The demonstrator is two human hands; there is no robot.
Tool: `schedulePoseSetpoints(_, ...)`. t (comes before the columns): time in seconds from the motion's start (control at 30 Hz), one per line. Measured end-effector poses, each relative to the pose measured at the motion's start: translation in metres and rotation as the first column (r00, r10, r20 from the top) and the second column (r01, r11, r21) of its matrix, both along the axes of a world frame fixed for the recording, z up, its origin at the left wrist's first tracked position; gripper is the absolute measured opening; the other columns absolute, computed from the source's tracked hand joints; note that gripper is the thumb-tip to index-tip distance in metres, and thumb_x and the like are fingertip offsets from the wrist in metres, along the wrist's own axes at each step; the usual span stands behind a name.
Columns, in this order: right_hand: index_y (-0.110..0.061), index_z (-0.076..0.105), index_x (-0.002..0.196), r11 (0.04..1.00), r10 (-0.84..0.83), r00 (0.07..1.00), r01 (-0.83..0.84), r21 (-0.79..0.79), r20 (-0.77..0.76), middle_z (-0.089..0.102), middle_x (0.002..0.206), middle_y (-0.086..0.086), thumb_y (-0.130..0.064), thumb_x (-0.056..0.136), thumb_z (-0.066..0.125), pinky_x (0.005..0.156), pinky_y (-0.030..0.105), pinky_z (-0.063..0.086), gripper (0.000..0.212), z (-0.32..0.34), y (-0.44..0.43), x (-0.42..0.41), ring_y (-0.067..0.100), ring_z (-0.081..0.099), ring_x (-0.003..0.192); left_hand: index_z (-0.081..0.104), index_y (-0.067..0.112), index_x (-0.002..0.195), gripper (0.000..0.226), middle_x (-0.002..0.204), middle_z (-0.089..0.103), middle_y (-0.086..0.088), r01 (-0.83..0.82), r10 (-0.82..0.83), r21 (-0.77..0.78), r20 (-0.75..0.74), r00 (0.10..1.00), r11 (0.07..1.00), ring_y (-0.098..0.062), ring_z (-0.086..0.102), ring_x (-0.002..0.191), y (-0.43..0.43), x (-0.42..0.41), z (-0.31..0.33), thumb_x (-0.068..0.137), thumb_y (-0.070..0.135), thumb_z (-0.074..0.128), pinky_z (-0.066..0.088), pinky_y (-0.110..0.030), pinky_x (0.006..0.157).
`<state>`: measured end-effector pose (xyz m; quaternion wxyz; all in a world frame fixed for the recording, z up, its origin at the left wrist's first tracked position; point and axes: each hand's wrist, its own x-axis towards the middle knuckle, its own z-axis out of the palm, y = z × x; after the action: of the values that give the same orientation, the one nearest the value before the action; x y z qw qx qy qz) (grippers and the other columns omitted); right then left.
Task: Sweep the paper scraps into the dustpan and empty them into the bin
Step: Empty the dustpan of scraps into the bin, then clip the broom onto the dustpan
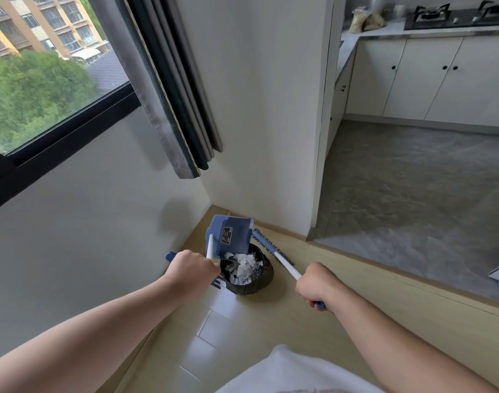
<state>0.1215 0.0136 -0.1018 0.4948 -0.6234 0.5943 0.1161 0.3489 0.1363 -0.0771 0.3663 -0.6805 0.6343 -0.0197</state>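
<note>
My left hand (190, 269) grips the white handle of a blue dustpan (231, 233), which is tipped over a small bin lined with a black bag (263, 282) in the room's corner. White paper scraps (244, 268) lie heaped inside the bin. My right hand (316, 285) grips the white-and-blue handle of a broom (273, 249). The broom's dark bristle head rests on the floor just right of the bin, beside the dustpan.
White walls meet in the corner behind the bin. A dark curtain (174, 89) hangs by the window (44, 66) at left. A step edge (384, 262) divides the pale wood floor from the grey kitchen floor with white cabinets (429, 78) at right.
</note>
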Motion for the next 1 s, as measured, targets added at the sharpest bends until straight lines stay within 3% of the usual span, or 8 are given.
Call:
schedulePoseSetpoints(0.13,0.0,0.059,0.099,1.0,0.008,1.0,-0.008,0.007,0.005,0.052,0.064,0.01,0.0,0.089,0.044,0.038,0.019,0.031,0.018,0.003,0.003,-0.003,0.018,0.042,0.046,0.056,0.019,0.109,0.032,0.094,0.068,-0.004,-0.024,0.023,-0.03,-0.013,1.0,0.999,-0.028,0.066,0.086,0.003,0.0,0.0,0.083,0.004,0.047,0.039,-0.03,0.06)
schedulePoseSetpoints(0.3,0.001,0.06,0.095,1.0,0.016,1.0,-0.016,0.012,0.009,0.053,0.063,0.011,0.0,0.088,0.045,0.04,0.02,0.032,0.016,0.004,0.007,-0.005,0.02,0.043,0.049,0.06,0.018,0.106,0.021,0.089,0.07,-0.003,0.063,-0.064,0.042,0.022,0.998,0.997,-0.028,0.068,0.085,0.011,0.002,-0.01,0.089,0.012,0.049,0.041,-0.03,0.064)
schedulePoseSetpoints(0.47,0.001,0.059,0.098,1.0,0.014,1.0,-0.014,0.01,0.022,0.053,0.064,0.012,0.001,0.089,0.045,0.04,0.021,0.032,0.017,0.005,0.011,-0.006,0.02,0.043,0.048,0.058,0.02,0.107,0.026,0.095,0.07,-0.002,-0.019,0.02,-0.052,0.014,1.0,0.998,-0.026,0.067,0.09,0.014,-0.001,-0.002,0.086,0.008,0.048,0.041,-0.03,0.066)
schedulePoseSetpoints(0.63,0.002,0.059,0.106,0.998,-0.056,0.996,0.054,0.038,0.075,0.051,0.065,0.011,-0.001,0.089,0.041,0.04,0.019,0.03,0.026,0.007,0.015,-0.004,0.017,0.04,0.044,0.059,0.023,0.109,0.03,0.094,0.07,0.001,-0.079,0.08,-0.117,0.008,0.997,0.99,-0.024,0.069,0.087,0.011,-0.007,0.004,0.086,0.009,0.048,0.044,-0.028,0.065)
schedulePoseSetpoints(0.77,-0.005,0.055,0.123,0.986,-0.147,0.982,0.136,0.099,0.118,0.05,0.072,0.007,-0.004,0.088,0.037,0.04,0.019,0.031,0.039,0.01,0.014,0.002,0.013,0.042,0.048,0.057,0.023,0.116,0.034,0.098,0.066,0.001,-0.175,0.171,-0.215,-0.038,0.984,0.961,-0.024,0.065,0.084,0.0,-0.015,0.028,0.086,0.009,0.046,0.034,-0.027,0.056)
schedulePoseSetpoints(0.9,-0.009,0.046,0.136,0.974,-0.201,0.963,0.176,0.144,0.178,0.045,0.066,0.006,-0.003,0.091,0.038,0.041,0.02,0.028,0.047,0.021,0.018,0.01,0.014,0.037,0.051,0.058,0.025,0.097,0.02,0.069,0.044,0.006,-0.363,0.33,-0.297,-0.155,0.931,0.883,-0.022,0.051,0.067,-0.012,-0.018,0.059,0.081,0.015,0.054,0.038,-0.027,0.058)
schedulePoseSetpoints(1.0,-0.011,0.047,0.118,0.966,-0.23,0.938,0.189,0.174,0.258,0.041,0.056,0.005,0.0,0.088,0.039,0.044,0.022,0.029,0.033,0.026,0.021,0.015,0.016,0.034,0.049,0.055,0.022,0.084,0.012,0.069,0.051,0.004,-0.449,0.392,-0.368,-0.222,0.893,0.814,-0.023,0.054,0.063,-0.02,-0.012,0.08,0.075,0.014,0.055,0.041,-0.026,0.056)
